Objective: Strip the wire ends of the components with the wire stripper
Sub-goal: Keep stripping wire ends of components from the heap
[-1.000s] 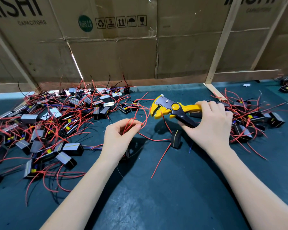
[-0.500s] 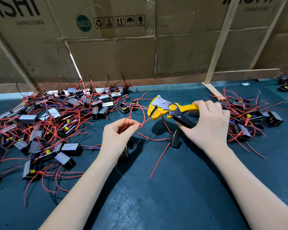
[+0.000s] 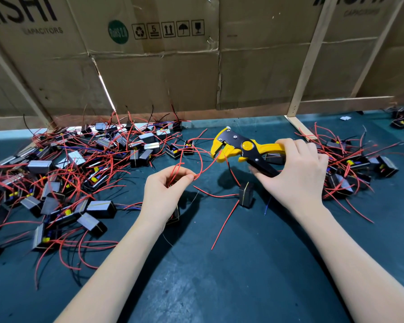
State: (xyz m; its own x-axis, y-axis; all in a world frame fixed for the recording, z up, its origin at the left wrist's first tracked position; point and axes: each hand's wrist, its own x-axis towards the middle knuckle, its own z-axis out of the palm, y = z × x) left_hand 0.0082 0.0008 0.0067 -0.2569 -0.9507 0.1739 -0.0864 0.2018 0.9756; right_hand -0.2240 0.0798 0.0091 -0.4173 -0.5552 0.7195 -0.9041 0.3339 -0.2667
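Between the hands, the red wire [image 3: 207,167] pinched by the left hand [image 3: 167,192] has now reached the mouth of the wire stripper [image 3: 239,150], which the right hand [image 3: 294,176] grips; squeezing comes next.

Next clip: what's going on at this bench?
A person is stripping wire ends on small black components. The right hand holds a yellow wire stripper by its handles. The left hand pinches a red wire and feeds its end into the stripper's head. A component sits partly hidden under the left hand, and another lone component stands on the green table between the hands. A large pile of components lies to the left, a smaller pile to the right.
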